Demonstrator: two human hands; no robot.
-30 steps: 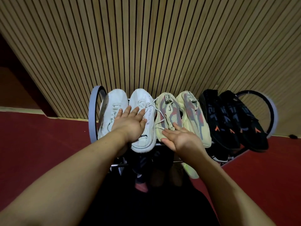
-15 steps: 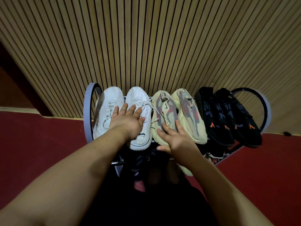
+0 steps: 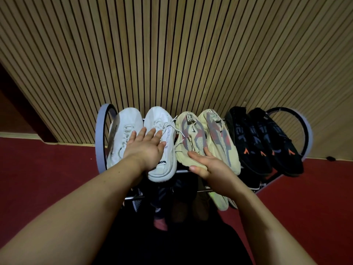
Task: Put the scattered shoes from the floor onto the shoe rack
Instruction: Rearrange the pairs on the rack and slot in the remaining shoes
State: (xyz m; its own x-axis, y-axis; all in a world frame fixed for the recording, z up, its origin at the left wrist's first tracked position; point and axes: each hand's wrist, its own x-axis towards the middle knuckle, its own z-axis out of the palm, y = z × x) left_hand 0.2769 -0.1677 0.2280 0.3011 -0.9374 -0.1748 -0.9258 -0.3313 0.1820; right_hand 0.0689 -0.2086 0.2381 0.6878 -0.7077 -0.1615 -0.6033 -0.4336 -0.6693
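Left hand (image 3: 145,148): forearm entering from lower left of frame, palm down, fingers straight and close together, laid flat across the white pair (image 3: 162,119), gripping nothing. Right hand (image 3: 209,165): forearm from lower right, fingers extended and slightly spread, resting on the near end of the cream pair (image 3: 189,134), thumb out to the side, nothing held. Shoes: three pairs side by side on the top tier of the shoe rack (image 3: 98,142), centre of frame, against the slatted wooden wall (image 3: 172,54); white knit with laces and black lettering; cream mesh with red and grey panels; black pair (image 3: 248,138) with orange marks, right of frame. Rack: round grey end rings, thin metal rails; further shoes (image 3: 219,201) dim on the lower tier. Floor (image 3: 38,178): red, matte
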